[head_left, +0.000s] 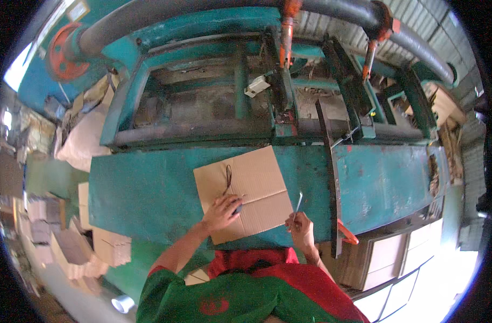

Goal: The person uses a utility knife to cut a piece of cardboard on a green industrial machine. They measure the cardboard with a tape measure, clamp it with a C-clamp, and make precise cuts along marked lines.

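Observation:
A flat sheet of folded cardboard (262,175) lies tilted on the green machine table, creases running across it. My left hand (220,212) rests on its left part, fingers curled over a small dark rounded object (237,209). A loop of thin black cord (228,177) stretches over the cardboard just beyond those fingers; whether it joins the dark object I cannot tell. By the cardboard's right corner, my right hand (301,228) is closed around a slim, pale, rod-like tool (299,201) pointing away from me. Its exact kind is too small to make out.
Behind the green table (386,177) stands a machine frame with a thick pipe (203,12) overhead. A dark metal bar (331,177) crosses the table on my right. Cardboard stacks (386,258) are below right, and open cardboard boxes (76,247) at the left.

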{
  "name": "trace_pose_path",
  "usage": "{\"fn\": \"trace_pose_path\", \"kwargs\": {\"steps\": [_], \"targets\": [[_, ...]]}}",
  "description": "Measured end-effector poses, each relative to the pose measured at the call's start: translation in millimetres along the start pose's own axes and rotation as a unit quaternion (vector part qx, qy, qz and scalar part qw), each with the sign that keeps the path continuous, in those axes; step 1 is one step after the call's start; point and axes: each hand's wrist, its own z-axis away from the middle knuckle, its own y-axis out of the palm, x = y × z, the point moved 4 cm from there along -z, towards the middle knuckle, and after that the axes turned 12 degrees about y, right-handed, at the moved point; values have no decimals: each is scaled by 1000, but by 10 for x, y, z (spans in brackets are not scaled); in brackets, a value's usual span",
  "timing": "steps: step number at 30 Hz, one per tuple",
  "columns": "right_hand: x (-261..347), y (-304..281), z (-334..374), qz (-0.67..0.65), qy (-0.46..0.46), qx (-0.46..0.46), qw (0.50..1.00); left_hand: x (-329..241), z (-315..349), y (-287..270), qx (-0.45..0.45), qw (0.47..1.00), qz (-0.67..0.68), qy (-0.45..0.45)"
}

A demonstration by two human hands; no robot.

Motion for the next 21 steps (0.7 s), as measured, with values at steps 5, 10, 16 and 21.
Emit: {"fn": "trace_pose_path", "kwargs": {"steps": [5,10,16,21], "targets": [[362,274,-728,-91,89,111,986,-61,-462,-153,139,990,20,27],[894,593,-1510,-297,110,120,941,385,-1408,-491,-26,975,189,-116],[1592,1008,-2586,-199,5,57,978,1395,-2700,-571,-29,911,358,-201],[1807,1215,-3271,-256,-76,19,964,2488,-3621,-767,-47,934,313,-165]]}}
